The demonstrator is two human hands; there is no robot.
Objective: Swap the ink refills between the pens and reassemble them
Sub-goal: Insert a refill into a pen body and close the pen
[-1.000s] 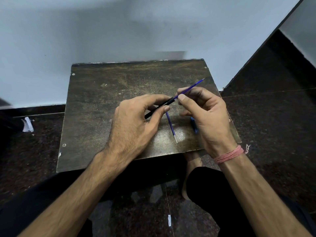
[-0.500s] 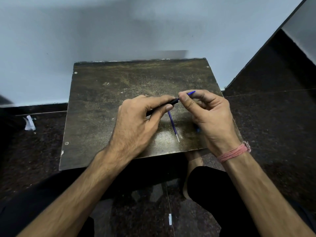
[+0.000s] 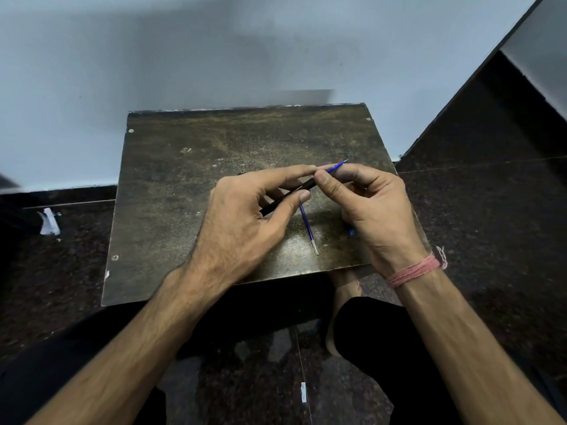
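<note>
My left hand (image 3: 245, 228) grips a black pen barrel (image 3: 291, 194) that points up and to the right. My right hand (image 3: 374, 210) pinches a blue ink refill (image 3: 337, 166) at the barrel's open end; only a short tip of the refill sticks out past my fingers. A second blue refill (image 3: 308, 230) lies loose on the dark wooden board (image 3: 190, 191), just below both hands. A blue pen part (image 3: 351, 232) peeks out from under my right palm.
The board rests low against a pale wall, with dark speckled floor around it. A crumpled white scrap (image 3: 48, 222) lies on the floor to the left. My knees and a bare foot (image 3: 343, 289) are below the board's near edge.
The refill has slid much deeper into the black barrel; one second ago a long length stuck out to the upper right. My right hand moved in toward the left hand.
</note>
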